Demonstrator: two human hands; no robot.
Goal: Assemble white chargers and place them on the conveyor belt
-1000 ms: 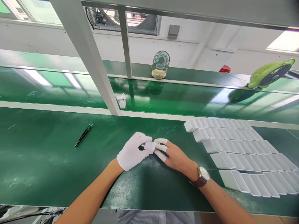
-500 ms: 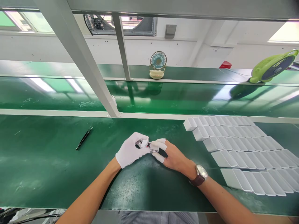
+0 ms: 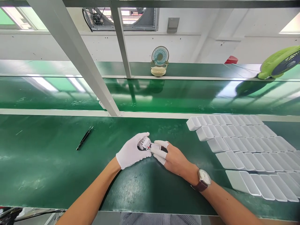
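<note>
My left hand point(image 3: 134, 151), in a white glove, is closed round a small white device point(image 3: 146, 143) with bits of red and metal showing. My right hand point(image 3: 169, 155) wears white finger cots and a wristwatch. Its fingers pinch a pale, frame-like part point(image 3: 155, 147) at the device's right end. Whether the two parts are joined I cannot tell. Both hands are just above the green work surface point(image 3: 131, 190), close together. Black tweezers point(image 3: 84, 138) lie on the surface to the left.
Rows of white plastic bins point(image 3: 243, 156) stand on the right. A slanted white post point(image 3: 89, 68) rises left of centre. On the back shelf are a small fan point(image 3: 160, 59) and a green fan point(image 3: 278, 62).
My hands stay together in nearly the same place. The device is turned slightly, and my right fingers lie further over its right end. The head view has shifted a little.
</note>
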